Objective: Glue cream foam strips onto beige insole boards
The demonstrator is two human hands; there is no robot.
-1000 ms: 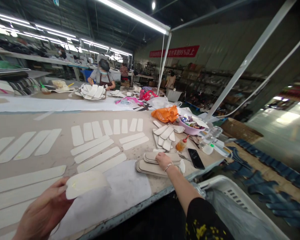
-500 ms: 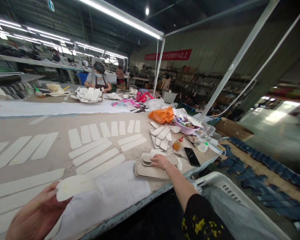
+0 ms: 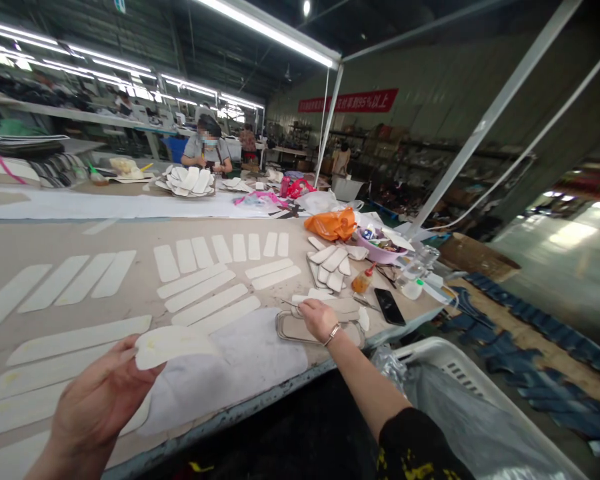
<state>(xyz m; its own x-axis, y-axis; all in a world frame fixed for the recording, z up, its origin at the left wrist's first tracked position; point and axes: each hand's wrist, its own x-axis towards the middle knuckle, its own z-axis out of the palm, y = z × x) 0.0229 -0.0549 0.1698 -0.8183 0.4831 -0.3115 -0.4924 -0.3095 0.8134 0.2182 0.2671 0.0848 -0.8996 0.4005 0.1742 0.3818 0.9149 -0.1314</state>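
My left hand (image 3: 107, 383) is closed on one end of a cream, round-ended flat panel (image 3: 173, 345), held above a white sheet (image 3: 265, 343). Faint yellow marks show on the panel. At the table's front edge, my right hand (image 3: 320, 319) is closed over a stack of beige round-ended panels (image 3: 295, 328) with dark edges. A thin dark sliver (image 3: 290, 303) sticks out past its fingertips; whether it is a tool or a panel's edge I cannot make out. Cream panels (image 3: 207, 303) lie in rows to the left.
Right of the stack are a phone (image 3: 389, 307), a glue bottle (image 3: 363, 280), a pile of panels (image 3: 330, 267), an orange bag (image 3: 331, 225) and a pink basin (image 3: 380, 253). A white basket (image 3: 453, 357) stands below the table edge. A co-worker (image 3: 207, 150) sits across.
The view has shifted, so the scene sits further right. My right hand has gone from resting on the stack with fingers forward to closed, with a thin sliver showing. My left hand keeps its panel.
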